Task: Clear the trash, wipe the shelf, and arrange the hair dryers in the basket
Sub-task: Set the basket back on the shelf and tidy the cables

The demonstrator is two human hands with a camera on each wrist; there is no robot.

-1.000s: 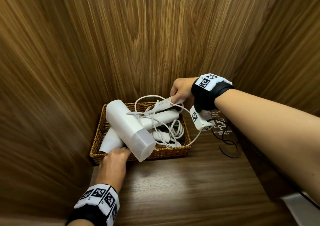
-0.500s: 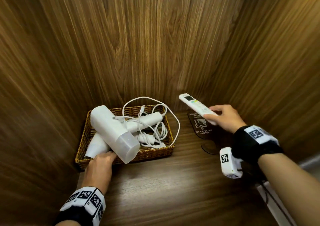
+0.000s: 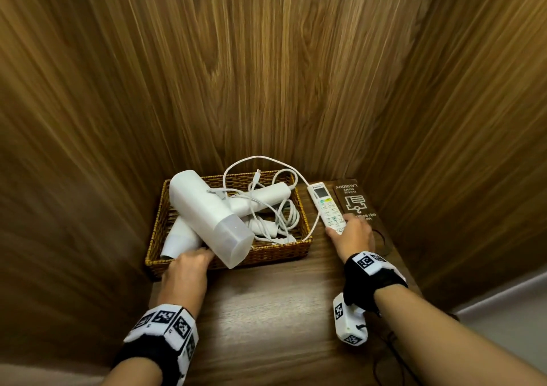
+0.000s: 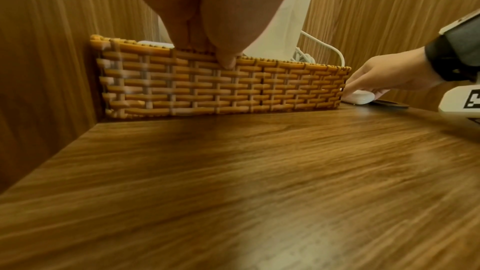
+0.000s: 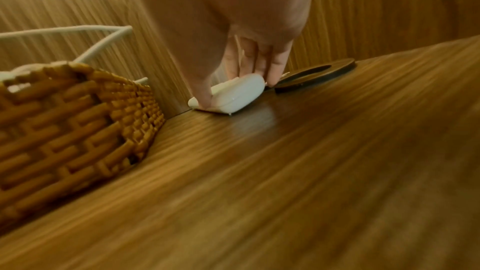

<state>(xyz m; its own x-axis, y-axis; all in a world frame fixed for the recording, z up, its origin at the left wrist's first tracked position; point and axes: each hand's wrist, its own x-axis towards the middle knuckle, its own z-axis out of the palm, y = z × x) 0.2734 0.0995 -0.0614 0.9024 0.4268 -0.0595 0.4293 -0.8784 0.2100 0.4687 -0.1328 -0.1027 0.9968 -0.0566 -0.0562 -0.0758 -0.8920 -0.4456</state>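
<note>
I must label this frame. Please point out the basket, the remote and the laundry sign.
basket (image 3: 278, 251): head view, front woven wall.
remote (image 3: 324, 205): head view, button face below the screen.
laundry sign (image 3: 355, 202): head view, white pictogram on the dark board.

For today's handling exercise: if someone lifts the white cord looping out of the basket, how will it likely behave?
The white cord would likely flop and sag, given its loose loops. It may snag, since it tangles over the hair dryers in the basket.

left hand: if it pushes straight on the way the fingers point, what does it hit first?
The left hand already grips the near rim of the wicker basket, fingers pointing away. Straight on, it would likely meet the big white hair dryer lying across the basket just past the fingertips; depth there is unclear.
</note>
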